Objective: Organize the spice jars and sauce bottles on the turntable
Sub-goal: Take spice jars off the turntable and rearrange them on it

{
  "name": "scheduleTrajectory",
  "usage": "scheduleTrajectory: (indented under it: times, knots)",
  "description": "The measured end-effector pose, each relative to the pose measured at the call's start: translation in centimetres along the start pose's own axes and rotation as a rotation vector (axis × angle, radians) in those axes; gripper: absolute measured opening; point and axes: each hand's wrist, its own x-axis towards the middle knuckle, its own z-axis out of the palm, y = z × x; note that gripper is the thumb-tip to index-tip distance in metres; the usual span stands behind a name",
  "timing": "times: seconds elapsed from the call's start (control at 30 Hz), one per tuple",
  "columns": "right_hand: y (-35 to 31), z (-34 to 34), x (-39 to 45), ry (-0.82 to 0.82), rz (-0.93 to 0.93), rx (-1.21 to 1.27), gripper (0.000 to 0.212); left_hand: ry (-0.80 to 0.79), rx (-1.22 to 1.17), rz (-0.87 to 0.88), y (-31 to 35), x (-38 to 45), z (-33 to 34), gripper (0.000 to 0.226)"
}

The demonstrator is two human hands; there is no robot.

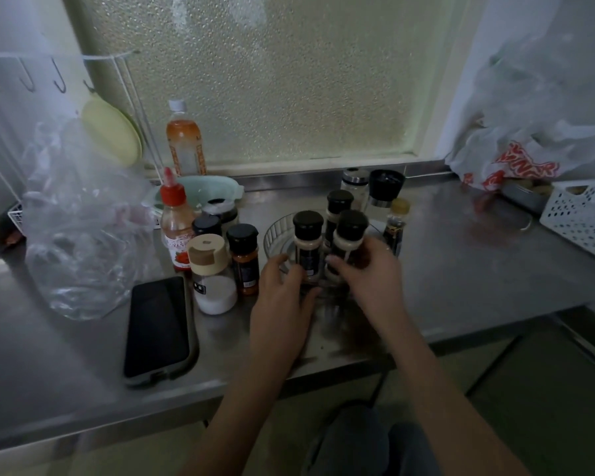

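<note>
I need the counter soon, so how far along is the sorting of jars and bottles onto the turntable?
Partly done. Three black-capped jars already stand on the clear turntable. In hand: the left hand and right hand are at its two front jars. Left to do: the red-capped sauce bottle, the beige-lidded jar, the orange spice jar and the small dark bottle still stand on the counter.

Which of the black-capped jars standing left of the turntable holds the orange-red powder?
The spice jar directly right of the beige-lidded jar. Its contents are orange-red; the other black-capped jar, behind it, shows no such colour.
</note>
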Motion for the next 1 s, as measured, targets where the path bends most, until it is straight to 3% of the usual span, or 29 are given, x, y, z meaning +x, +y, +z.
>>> scheduleTrajectory:
  times: [0.27,0.37,0.47,0.63,0.73,0.83,0.93,1.0]
  knots:
    - [0.9,0.3,-0.8,-0.084,-0.102,-0.188,0.042,0.021,0.009,-0.021,-0.3,0.0,0.2,0.028]
    - [2.5,-1.6,-0.6,0.020,-0.130,-0.292,0.029,0.029,0.048,-0.105,-0.3,0.0,0.2,0.039]
    - [3.7,-2.1,-0.8,-0.013,-0.224,-0.395,0.021,0.038,0.042,-0.148,-0.3,-0.1,0.2,0.045]
    - [2.1,-0.6,-2.7,-0.068,-0.261,-0.310,0.012,0.036,0.006,-0.003,0.0,0.0,0.2,0.045]
    - [1.0,-1.5,-2.0,0.073,-0.171,-0.107,0.013,-0.023,0.020,0.080,0.0,-0.1,0.2,0.039]
    - [2.0,-2.9,2.0,0.305,-0.022,-0.040,0.035,-0.049,0.056,0.061,0.0,-0.1,0.2,0.032]
    - [4.2,-3.4,6.1,0.229,0.165,-0.071,0.055,-0.052,0.057,0.020,-0.2,0.1,0.3,0.025]
    - [5.4,-2.9,7.1,0.103,0.236,-0.065,0.043,-0.038,0.037,-0.003,-0.3,0.1,0.3,0.021]
